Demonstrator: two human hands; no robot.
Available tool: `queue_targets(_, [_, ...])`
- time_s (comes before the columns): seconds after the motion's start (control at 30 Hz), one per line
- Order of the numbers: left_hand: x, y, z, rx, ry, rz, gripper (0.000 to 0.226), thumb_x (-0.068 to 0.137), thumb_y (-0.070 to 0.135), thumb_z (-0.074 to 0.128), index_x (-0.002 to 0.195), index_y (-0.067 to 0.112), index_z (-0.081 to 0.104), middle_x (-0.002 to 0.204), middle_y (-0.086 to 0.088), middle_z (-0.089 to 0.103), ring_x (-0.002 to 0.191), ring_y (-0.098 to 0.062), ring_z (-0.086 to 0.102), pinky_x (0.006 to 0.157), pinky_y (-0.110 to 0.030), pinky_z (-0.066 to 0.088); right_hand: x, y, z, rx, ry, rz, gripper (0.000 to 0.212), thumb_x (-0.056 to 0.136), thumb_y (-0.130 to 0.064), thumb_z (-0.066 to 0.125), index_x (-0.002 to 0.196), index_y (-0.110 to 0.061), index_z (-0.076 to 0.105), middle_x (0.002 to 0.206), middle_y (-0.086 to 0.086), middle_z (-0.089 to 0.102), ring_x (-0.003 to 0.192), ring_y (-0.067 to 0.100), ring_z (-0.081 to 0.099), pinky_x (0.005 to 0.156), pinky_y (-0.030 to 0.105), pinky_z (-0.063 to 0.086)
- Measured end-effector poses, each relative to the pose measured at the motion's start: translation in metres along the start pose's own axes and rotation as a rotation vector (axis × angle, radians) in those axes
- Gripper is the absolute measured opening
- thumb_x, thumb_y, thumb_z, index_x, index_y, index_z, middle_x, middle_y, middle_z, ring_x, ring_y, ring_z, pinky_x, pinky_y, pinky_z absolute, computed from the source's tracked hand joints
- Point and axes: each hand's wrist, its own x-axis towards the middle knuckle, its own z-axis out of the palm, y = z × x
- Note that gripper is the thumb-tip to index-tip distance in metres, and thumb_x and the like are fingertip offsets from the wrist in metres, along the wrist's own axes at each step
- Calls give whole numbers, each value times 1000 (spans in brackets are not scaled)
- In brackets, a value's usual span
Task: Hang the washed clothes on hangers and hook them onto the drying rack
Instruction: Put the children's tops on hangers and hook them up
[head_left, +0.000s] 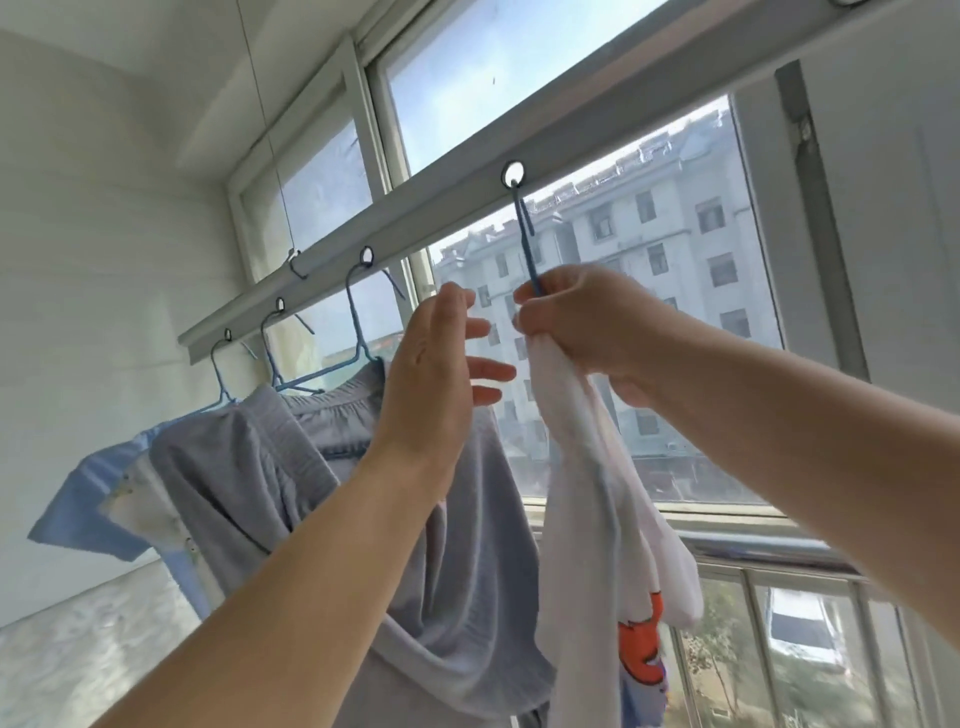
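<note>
A grey drying rack bar (452, 179) with round holes runs overhead from lower left to upper right. A blue hanger (524, 239) has its hook through one hole. My right hand (587, 325) grips that hanger's neck together with the bunched top of a white garment (597, 509) with an orange print, which hangs down below. My left hand (441, 364) is raised just left of it, fingers spread, holding nothing. To the left hang grey shorts (467, 519), another grey garment (234, 467) and a light blue shirt (88, 509) on blue hangers.
A large window (519, 78) fills the wall behind the rack, with apartment buildings outside. A metal rail (753, 545) crosses below the window. A white wall (78, 260) is on the left. A thin cable (270, 130) holds the rack up.
</note>
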Motion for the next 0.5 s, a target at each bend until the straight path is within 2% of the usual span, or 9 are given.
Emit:
queue_targets(0.03, [2,-4,-1,1,-3,10,35,97,41,27,110,22,53,102,-3,60,68,-12,61,67,-33,48,2,2,0,24,10,-22,21,88,-11,55,107,-13,63,90,4,64,76,16,62,69,24,53])
queue_targets(0.1, [6,-13,-3,1,-9,37,35,97,39,27,111,21,53,103,-4,60,74,-15,61,66,-31,49,4,4,-1,63,24,-82,18,88,-11,56,103,-18,63,80,-1,60,65,8,55,53,16,50])
queue_targets(0.13, [7,-18,-6,-3,-16,50,33,97,38,27,111,21,52,102,-3,60,75,-15,61,66,-30,49,5,3,0,68,37,-110,16,88,-11,56,100,-19,63,79,-2,59,61,7,53,45,13,47])
queue_targets(0.2, [9,-25,-8,-5,-33,70,30,97,37,28,108,22,52,99,-1,60,75,-15,60,65,-29,49,7,-1,-4,60,66,-170,12,88,-14,58,94,-22,63,78,-3,59,58,6,51,38,9,41])
queue_targets(0.37, [20,-46,-27,-35,-83,131,23,97,32,30,97,28,53,87,9,61,73,-7,61,63,-21,50,3,-12,2,-50,40,-316,12,85,-15,62,89,-25,65,69,-5,55,42,-4,47,42,8,39])
queue_targets(0.5, [17,-69,-38,-41,-78,179,18,97,26,39,95,32,56,87,9,62,75,-3,58,74,-27,48,-15,1,4,-148,-74,-185,12,81,-17,64,81,-28,67,73,-9,63,63,8,57,61,20,47])
